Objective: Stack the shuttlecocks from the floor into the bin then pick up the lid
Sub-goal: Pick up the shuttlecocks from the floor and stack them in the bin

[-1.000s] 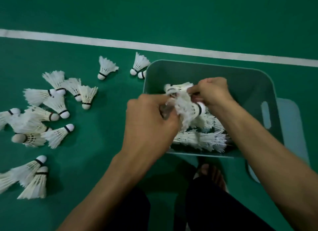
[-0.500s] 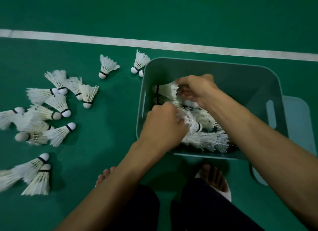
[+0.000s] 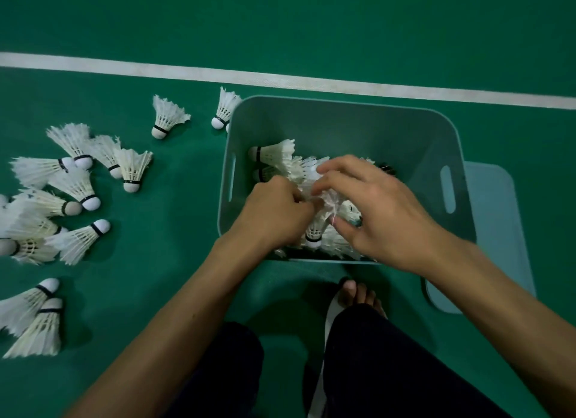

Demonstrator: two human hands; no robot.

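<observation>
A grey-green bin [image 3: 349, 118] stands on the green floor with several white shuttlecocks [image 3: 274, 154] lying inside. Both hands are down in the bin. My left hand [image 3: 274, 212] is curled, gripping the feathers of a shuttlecock [image 3: 314, 233] near the bin's near wall. My right hand [image 3: 380, 212] hovers over the pile with fingers spread, its fingertips touching a crumpled shuttlecock [image 3: 330, 199]. Several more shuttlecocks [image 3: 78, 180] lie scattered on the floor to the left. The flat pale lid [image 3: 498, 230] lies under and beside the bin's right side.
A white court line [image 3: 124, 68] runs across the floor behind the bin. Two shuttlecocks [image 3: 166, 116] lie just left of the bin's far corner. My dark trousers and a foot in a sandal [image 3: 352, 296] are right in front of the bin.
Both hands have dropped lower into the bin. My right hand has moved from the far left shuttlecocks toward the near middle and spread its fingers. The left stays curled.
</observation>
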